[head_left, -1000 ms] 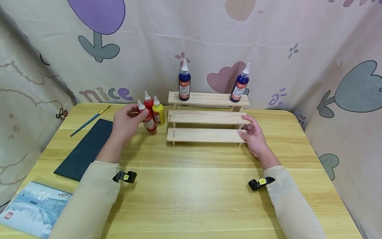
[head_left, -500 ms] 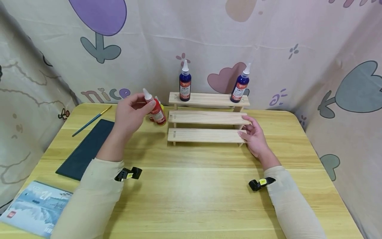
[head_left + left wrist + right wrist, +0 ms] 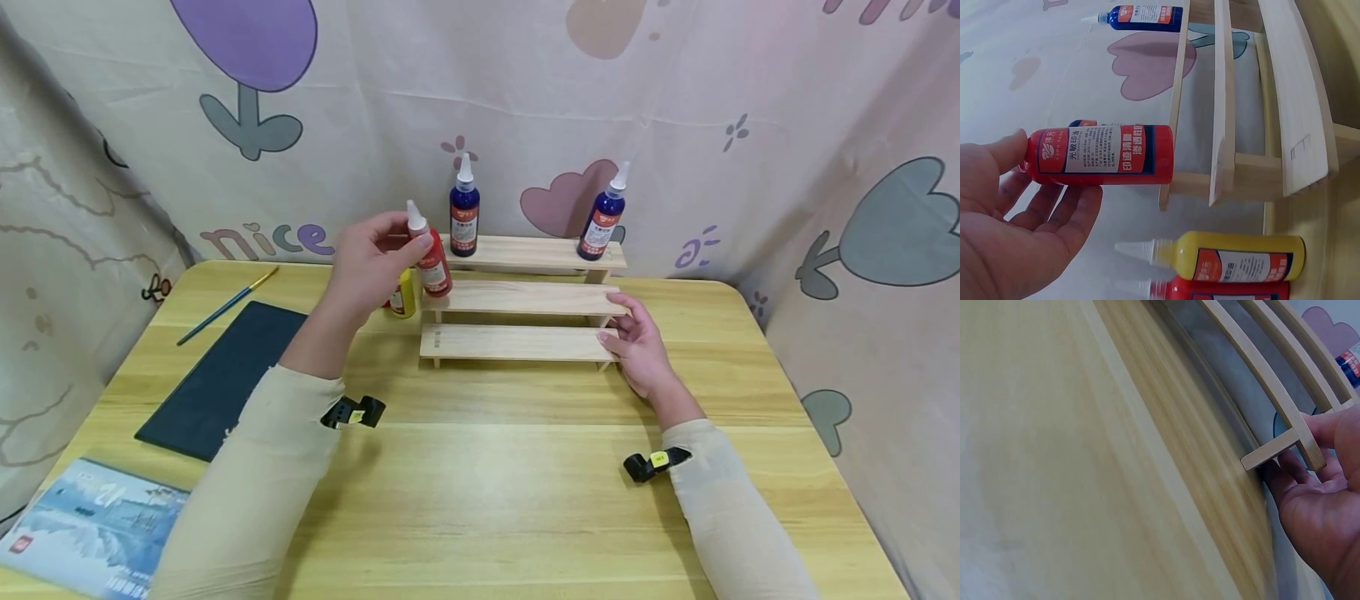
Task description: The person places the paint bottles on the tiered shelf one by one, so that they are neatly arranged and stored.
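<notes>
My left hand (image 3: 371,265) pinches a red ink bottle (image 3: 435,271) with a white nozzle, near its neck. In the head view the bottle's base overlaps the left end of the middle step of a three-step wooden rack (image 3: 525,342). My right hand (image 3: 641,350) grips the rack's right end, thumb on the lowest step and fingers reaching to the middle one. Two blue ink bottles, one at left (image 3: 464,223) and one at right (image 3: 600,227), stand on the top step. A yellow bottle (image 3: 1244,257) and a second red bottle (image 3: 1229,291) stand beside the rack.
At the left of the table (image 3: 480,500) lie a blue-handled paintbrush (image 3: 225,307), a dark flat board (image 3: 225,379) and a book with a pale blue cover (image 3: 90,525). A patterned curtain (image 3: 390,108) hangs close behind the rack.
My left hand has lifted the red bottle off the table and carried it right, past the yellow bottle, to the rack's middle step. The right hand stays at the rack.
</notes>
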Demonstrator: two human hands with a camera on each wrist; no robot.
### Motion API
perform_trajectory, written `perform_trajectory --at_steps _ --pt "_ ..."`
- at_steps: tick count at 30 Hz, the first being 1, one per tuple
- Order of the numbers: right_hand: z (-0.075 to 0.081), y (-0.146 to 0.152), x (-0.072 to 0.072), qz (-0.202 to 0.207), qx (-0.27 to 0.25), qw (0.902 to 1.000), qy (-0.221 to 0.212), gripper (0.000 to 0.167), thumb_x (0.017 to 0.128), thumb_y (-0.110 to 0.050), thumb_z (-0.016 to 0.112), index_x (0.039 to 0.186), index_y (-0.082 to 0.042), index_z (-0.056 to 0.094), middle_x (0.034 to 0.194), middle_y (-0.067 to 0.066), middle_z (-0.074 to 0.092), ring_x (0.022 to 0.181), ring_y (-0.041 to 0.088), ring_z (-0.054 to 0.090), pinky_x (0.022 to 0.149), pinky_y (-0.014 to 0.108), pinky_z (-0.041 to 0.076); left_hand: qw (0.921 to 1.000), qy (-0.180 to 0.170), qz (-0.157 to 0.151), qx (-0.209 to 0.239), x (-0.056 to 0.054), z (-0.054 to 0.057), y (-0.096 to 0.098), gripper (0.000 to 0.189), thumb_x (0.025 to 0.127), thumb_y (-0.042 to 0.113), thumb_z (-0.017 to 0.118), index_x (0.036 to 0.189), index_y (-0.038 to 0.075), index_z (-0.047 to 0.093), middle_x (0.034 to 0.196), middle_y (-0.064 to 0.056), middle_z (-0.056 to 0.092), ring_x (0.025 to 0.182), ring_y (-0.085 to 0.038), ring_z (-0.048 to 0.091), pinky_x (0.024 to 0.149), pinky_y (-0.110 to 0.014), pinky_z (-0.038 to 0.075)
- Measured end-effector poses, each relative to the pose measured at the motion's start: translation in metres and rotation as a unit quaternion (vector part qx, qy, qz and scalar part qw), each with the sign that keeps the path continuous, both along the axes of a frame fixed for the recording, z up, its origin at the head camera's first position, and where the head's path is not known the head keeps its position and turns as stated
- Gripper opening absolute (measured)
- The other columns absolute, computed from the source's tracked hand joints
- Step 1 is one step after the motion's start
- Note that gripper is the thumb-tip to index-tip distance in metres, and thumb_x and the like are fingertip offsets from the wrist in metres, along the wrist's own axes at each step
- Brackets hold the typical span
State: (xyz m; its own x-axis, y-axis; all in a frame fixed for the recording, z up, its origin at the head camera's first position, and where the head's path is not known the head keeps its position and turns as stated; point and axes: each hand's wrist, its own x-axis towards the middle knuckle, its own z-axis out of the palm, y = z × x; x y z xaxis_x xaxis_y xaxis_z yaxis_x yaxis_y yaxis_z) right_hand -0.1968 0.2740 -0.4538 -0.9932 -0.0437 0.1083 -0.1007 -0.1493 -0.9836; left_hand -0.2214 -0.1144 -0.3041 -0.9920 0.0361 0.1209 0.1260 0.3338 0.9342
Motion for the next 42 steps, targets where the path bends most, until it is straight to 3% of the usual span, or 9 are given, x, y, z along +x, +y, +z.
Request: perform_trajectory --at_steps 12,20,36,42 --pt "0.001 -0.001 0.000 0.002 0.005 1.0000 0.002 0.067 0.088 0.026 0.053 0.142 -0.014 0.050 0.121 0.008 0.060 0.111 0.031 0.052 0.077 0.027 0.056 0.9981 -0.003 -0.056 -0.023 -0.014 -0.004 0.023 0.035 0.096 0.022 0.071 0.129 0.011 0.067 0.118 -0.003 0.065 0.105 -0.021 0.058 0.092 -0.039 0.050" --pt "0.001 -0.002 0.001 0.000 0.009 1.0000 0.002 0.068 0.087 0.026 0.053 0.142 -0.014 0.049 0.122 0.009 0.059 0.112 0.032 0.052 0.078 0.027 0.056 0.9965 -0.026 -0.051 -0.061 -0.015 -0.005 0.036 0.038 0.095 0.023 0.071 0.132 0.014 0.064 0.119 -0.003 0.063 0.107 -0.021 0.057 0.090 -0.041 0.050" --pt "0.002 -0.002 0.001 0.000 0.008 1.0000 0.006 0.068 0.087 0.026 0.053 0.141 -0.015 0.050 0.121 0.008 0.060 0.108 0.025 0.055 0.078 0.026 0.056 0.9950 -0.047 -0.054 -0.070 -0.021 -0.012 0.037 0.043 0.096 0.026 0.070 0.137 0.015 0.060 0.124 -0.002 0.061 0.111 -0.020 0.055 0.093 -0.039 0.050" --pt "0.001 -0.002 0.002 -0.001 0.009 1.0000 0.001 0.068 0.087 0.026 0.053 0.142 -0.015 0.050 0.123 0.009 0.059 0.114 0.035 0.051 0.079 0.028 0.056 0.9953 -0.041 -0.062 -0.062 -0.019 -0.015 0.029 0.044 0.096 0.028 0.070 0.137 0.018 0.060 0.125 0.001 0.061 0.111 -0.018 0.056 0.092 -0.037 0.050"
